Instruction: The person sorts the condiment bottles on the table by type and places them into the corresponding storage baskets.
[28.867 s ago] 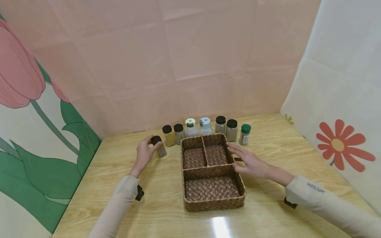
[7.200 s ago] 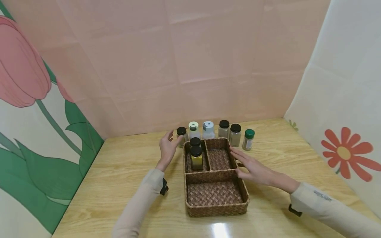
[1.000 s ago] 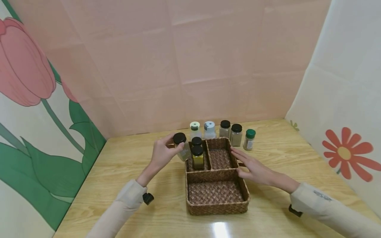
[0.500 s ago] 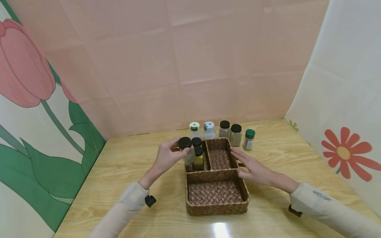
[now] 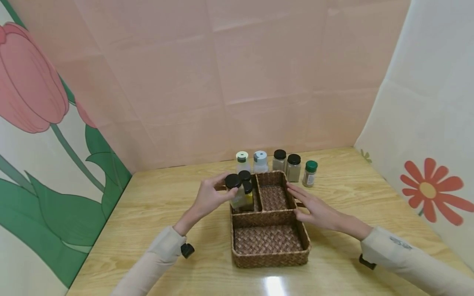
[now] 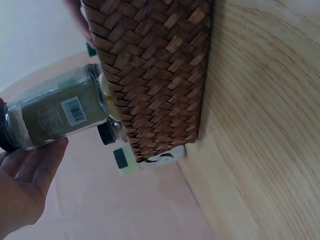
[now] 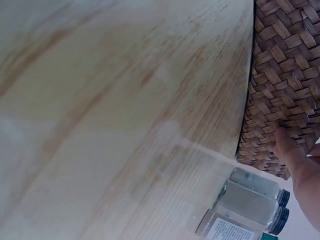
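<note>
Left hand (image 5: 209,198) grips black-capped spice jar (image 5: 237,192), tilted, base toward the basket's (image 5: 270,259) rear-left compartment, just over its left rim beside two jars already inside; right hand (image 5: 314,207), fingers flat, rests against the right wall.

jar labels (image 5: 306,177): too small | right hand (image 7: 305,175): cut off

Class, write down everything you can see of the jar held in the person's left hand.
The jar is small, of clear glass or plastic, with a black screw cap and olive-grey powder inside. The left wrist view shows a label with a barcode on its side. The left hand grips it near the cap, tilted, over the woven basket's rear left compartment, close beside two black-capped jars standing there.
</note>
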`<move>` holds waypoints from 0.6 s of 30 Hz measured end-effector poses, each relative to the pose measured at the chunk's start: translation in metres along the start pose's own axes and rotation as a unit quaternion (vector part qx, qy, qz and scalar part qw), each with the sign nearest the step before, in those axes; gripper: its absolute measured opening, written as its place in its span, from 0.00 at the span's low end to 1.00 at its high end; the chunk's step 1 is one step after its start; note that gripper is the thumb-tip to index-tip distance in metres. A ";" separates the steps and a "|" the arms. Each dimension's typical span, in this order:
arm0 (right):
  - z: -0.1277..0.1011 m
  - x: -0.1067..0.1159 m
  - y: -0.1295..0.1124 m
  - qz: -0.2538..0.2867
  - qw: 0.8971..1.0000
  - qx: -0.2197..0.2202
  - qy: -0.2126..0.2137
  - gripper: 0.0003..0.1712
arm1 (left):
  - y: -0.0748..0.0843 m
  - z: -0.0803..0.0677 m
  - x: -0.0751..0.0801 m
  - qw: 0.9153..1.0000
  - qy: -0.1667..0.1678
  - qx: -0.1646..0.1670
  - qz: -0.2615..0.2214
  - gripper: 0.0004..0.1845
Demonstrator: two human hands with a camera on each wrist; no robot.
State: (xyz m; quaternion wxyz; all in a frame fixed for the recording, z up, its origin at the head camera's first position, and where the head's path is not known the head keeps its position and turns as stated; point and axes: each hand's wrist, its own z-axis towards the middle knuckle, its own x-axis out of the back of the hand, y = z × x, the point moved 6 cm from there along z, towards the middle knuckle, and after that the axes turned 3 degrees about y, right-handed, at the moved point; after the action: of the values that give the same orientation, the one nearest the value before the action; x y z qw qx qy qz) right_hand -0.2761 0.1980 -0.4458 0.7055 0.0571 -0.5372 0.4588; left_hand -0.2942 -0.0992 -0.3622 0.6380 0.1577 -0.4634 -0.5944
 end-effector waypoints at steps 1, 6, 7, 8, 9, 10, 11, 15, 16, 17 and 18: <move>0.000 0.000 0.000 0.001 1.000 -0.001 0.000 0.39 | 0.000 0.000 -0.001 1.000 -0.002 0.002 -0.002 0.21; -0.001 0.000 0.000 0.005 1.000 -0.005 -0.001 0.39 | -0.003 -0.002 -0.007 1.000 -0.005 0.000 -0.018 0.22; -0.001 0.000 0.000 0.007 1.000 -0.006 -0.001 0.40 | -0.004 -0.002 -0.009 1.000 -0.006 -0.002 -0.022 0.23; -0.001 0.000 0.000 0.009 1.000 -0.006 -0.001 0.40 | -0.005 -0.003 -0.011 1.000 -0.007 -0.004 -0.025 0.23; -0.001 0.000 0.000 0.011 1.000 -0.007 -0.002 0.40 | -0.006 -0.003 -0.012 1.000 -0.008 -0.006 -0.027 0.23; -0.001 0.000 0.000 0.011 1.000 -0.007 -0.001 0.40 | -0.007 -0.004 -0.014 1.000 -0.009 -0.007 -0.028 0.23; -0.001 0.000 0.000 0.011 1.000 -0.006 0.000 0.40 | -0.009 -0.004 -0.015 1.000 -0.013 -0.007 -0.028 0.23; -0.001 0.000 0.000 0.007 1.000 -0.001 0.002 0.40 | -0.011 -0.006 -0.020 0.999 -0.029 -0.006 -0.028 0.22; -0.001 0.000 0.001 0.007 1.000 0.000 0.002 0.40 | -0.011 -0.006 -0.021 0.999 -0.033 -0.004 -0.027 0.23; -0.001 0.000 0.001 0.008 1.000 0.000 0.002 0.39 | -0.012 -0.006 -0.022 0.999 -0.038 -0.002 -0.025 0.23; -0.001 0.000 0.001 0.008 1.000 0.000 0.002 0.40 | -0.013 -0.006 -0.023 0.999 -0.041 0.000 -0.025 0.24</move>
State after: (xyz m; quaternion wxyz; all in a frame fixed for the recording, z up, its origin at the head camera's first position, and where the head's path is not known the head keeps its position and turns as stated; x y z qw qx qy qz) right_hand -0.2765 0.1988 -0.4469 0.7028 0.0520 -0.5362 0.4646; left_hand -0.2939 -0.0835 -0.3845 0.6031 0.1450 -0.4855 -0.6161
